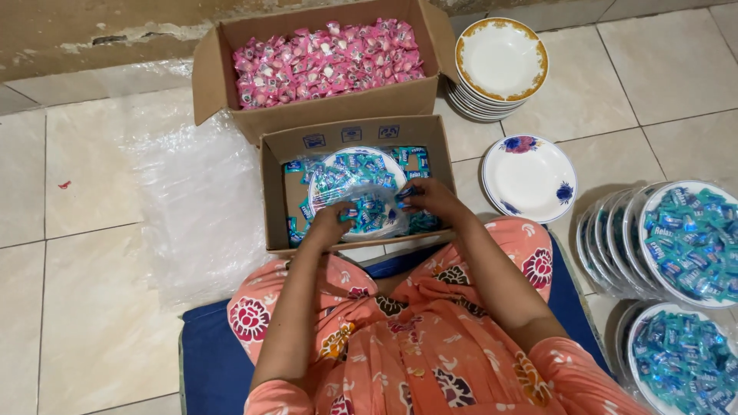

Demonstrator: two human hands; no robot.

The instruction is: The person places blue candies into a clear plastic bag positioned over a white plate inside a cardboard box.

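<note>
Both hands grip a plastic-wrapped plate of blue candies (355,188) over an open cardboard box (277,192) on the tiled floor: left hand (329,227) at its near-left edge, right hand (430,198) at its right.

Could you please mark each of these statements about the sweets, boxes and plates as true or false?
1. Both hands, the left hand and the right hand, are at a plate of blue sweets over the near box. True.
2. The far box holds green sweets. False: it holds pink sweets.
3. A single empty plate with blue flowers lies on the floor to the person's right. True.
4. The stack of gold-rimmed plates is piled with sweets. False: its top plate is empty.
5. Filled plates of blue sweets stand at the right. True.
</note>
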